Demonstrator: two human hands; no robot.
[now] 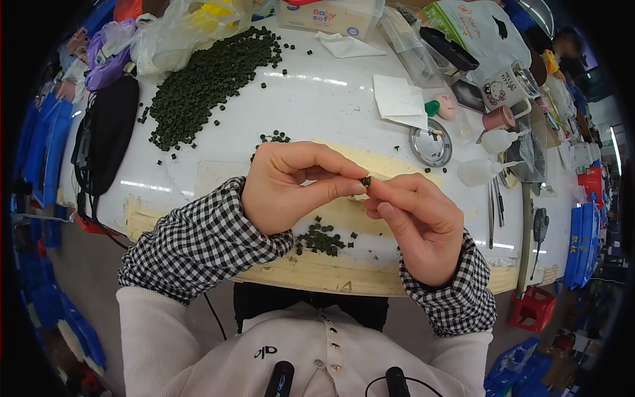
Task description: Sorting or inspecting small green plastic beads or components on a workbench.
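Observation:
My left hand (284,182) is closed in a pinch, thumb and forefinger tips on a small dark green piece (366,180). My right hand (423,221) meets it from the right, its forefinger tip right beside the piece. The right fingers are pressed together too, and what they hold, if anything, is hidden. Below my hands, near the table's front edge, lies a small heap of dark green pieces (320,239). Part of another small cluster (274,137) shows just beyond my left hand. Checked cuffs cover both wrists.
A large pile of the same green pieces (205,83) spreads over the table's far left. Beside it lies a black pouch (114,135). To the right are a round metal dish (430,142), white squeeze bottles (477,172), tweezers (491,215), a thread spool (498,118) and folded paper (400,99).

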